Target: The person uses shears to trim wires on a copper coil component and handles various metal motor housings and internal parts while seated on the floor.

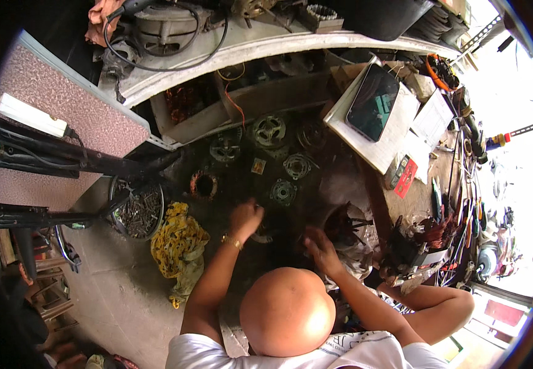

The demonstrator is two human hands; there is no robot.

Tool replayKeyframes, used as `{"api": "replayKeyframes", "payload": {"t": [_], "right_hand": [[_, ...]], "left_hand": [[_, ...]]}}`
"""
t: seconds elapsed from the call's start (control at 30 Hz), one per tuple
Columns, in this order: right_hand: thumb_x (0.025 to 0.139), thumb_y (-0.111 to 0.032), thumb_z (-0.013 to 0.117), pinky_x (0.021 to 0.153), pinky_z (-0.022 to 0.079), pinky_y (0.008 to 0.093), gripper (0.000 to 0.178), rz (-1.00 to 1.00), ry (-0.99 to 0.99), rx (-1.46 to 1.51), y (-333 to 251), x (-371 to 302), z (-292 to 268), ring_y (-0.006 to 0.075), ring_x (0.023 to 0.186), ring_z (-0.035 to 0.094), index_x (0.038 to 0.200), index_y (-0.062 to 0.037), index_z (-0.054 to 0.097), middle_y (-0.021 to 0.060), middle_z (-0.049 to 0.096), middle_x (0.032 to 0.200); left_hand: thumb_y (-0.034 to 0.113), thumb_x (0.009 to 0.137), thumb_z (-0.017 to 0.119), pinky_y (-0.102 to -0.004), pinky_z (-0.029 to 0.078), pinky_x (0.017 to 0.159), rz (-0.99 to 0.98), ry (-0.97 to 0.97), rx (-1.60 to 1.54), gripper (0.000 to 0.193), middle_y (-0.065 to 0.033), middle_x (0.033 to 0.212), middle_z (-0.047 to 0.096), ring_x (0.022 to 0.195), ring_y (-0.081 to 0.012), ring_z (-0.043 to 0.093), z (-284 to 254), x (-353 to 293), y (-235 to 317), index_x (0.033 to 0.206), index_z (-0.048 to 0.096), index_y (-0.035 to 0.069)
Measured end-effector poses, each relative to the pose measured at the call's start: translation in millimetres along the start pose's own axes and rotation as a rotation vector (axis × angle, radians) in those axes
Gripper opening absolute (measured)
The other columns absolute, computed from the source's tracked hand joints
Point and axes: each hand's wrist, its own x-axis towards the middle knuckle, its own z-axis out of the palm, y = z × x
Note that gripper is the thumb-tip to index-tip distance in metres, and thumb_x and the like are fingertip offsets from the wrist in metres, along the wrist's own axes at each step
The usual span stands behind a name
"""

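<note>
My left hand (246, 220), with a gold-coloured watch (232, 242) at its wrist, is closed over the dark floor, its fingers curled. Just below it is a curved metal piece (261, 238); I cannot tell whether they touch. To the right, my right hand (322, 249) has its fingers bent together. What either hand holds, if anything, is too dark to name. Beyond them lie several round metal motor end covers, one nearest my hands (283, 192) and another farther off (269, 131). A ring with copper-coloured windings (204, 185) lies left of them, near a small square piece (258, 166).
Left of my arm lie a yellow patterned cloth (179, 237) and a round container of small metal pieces (137, 212). A tablet (373, 103) rests on a white board (346, 126) at the right, near many hand tools (463, 203). A pale curved ledge (242, 62) crosses the back.
</note>
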Motion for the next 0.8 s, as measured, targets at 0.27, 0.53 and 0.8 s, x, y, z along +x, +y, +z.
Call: {"api": "replayKeyframes", "payload": {"t": [0.27, 0.53, 0.8], "right_hand": [[0.094, -0.032, 0.048, 0.084, 0.044, 0.0313, 0.035, 0.188, 0.055, 0.342, -31, 82, 39, 0.0180, 0.092, 0.055, 0.112, -0.0022, 0.049, 0.0099, 0.056, 0.104], [0.094, -0.030, 0.047, 0.079, 0.050, 0.0395, 0.029, -0.003, -0.097, 0.346, 19, 82, 19, 0.0234, 0.092, 0.060, 0.113, -0.0078, 0.049, 0.0111, 0.056, 0.105], [0.089, -0.021, 0.058, 0.058, 0.049, 0.0309, 0.025, 0.338, 0.017, 0.600, -34, 32, -8, 0.0173, 0.076, 0.057, 0.111, -0.0095, 0.054, 0.0043, 0.057, 0.094]], "left_hand": [[0.023, 0.078, 0.060, -0.0458, 0.048, 0.066, 0.500, 0.047, -0.066, 0.038, -0.0196, 0.083, 0.062, 0.078, -0.0391, 0.060, -30, -50, 86, 0.108, 0.047, 0.002], [0.034, 0.095, 0.038, -0.0416, 0.041, 0.085, 0.484, -0.128, -0.389, 0.038, -0.0211, 0.103, 0.053, 0.097, -0.0370, 0.053, -29, -25, 107, 0.111, 0.045, 0.000], [0.025, 0.088, 0.052, -0.0460, 0.048, 0.075, 0.531, 0.037, -0.065, 0.029, -0.0197, 0.095, 0.063, 0.087, -0.0394, 0.060, -31, 62, 121, 0.097, 0.062, 0.000]]}}
